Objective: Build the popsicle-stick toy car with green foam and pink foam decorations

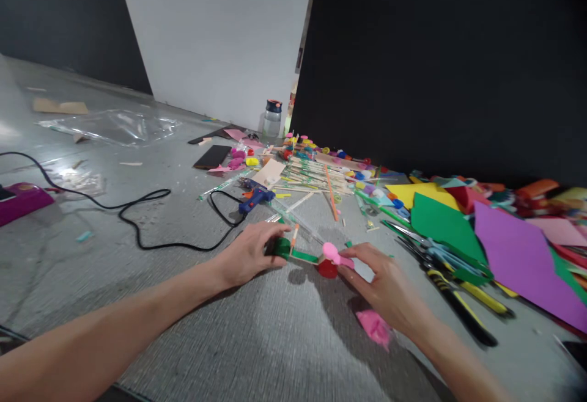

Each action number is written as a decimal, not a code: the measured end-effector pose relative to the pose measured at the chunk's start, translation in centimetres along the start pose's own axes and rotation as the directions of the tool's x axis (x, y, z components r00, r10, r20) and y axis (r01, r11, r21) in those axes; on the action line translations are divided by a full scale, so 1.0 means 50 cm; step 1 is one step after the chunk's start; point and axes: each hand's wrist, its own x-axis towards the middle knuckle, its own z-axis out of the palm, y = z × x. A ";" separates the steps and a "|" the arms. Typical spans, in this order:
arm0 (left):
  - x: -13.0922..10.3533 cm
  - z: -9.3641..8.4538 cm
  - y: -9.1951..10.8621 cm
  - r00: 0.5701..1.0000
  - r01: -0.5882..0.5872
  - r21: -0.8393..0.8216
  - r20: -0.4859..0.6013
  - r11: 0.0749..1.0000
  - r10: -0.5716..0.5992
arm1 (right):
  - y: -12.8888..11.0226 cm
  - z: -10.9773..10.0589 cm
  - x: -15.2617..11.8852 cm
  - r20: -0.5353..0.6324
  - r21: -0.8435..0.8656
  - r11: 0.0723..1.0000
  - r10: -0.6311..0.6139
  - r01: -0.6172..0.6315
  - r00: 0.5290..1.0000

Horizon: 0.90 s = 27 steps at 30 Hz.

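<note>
A small craft model [304,256] is between my hands, just above the floor. It has a green strip, a short upright stick [295,235], a dark green round piece [281,247] at its left end and a red round piece [327,269] at its right. My left hand [250,254] is closed around the green round piece, thumb below and fingers above. At the right end sits a pink piece [331,253] with a round head and a narrow tail. Thumb and fingers of my right hand [378,277] pinch that tail. Crumpled pink material [375,327] lies below my right wrist.
A blue glue gun [257,199] with a black cord [151,244] lies beyond my left hand. Pliers [458,304], scissors [435,246], green [443,228] and purple sheets [527,261] are on the right. Wooden sticks [316,176] and a bottle [272,120] are farther back.
</note>
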 end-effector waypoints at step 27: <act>0.051 -0.013 0.199 0.931 -0.365 0.375 0.175 0.852 0.321 | 0.010 -0.021 -0.015 -0.015 0.075 0.997 -0.022 0.023 1.000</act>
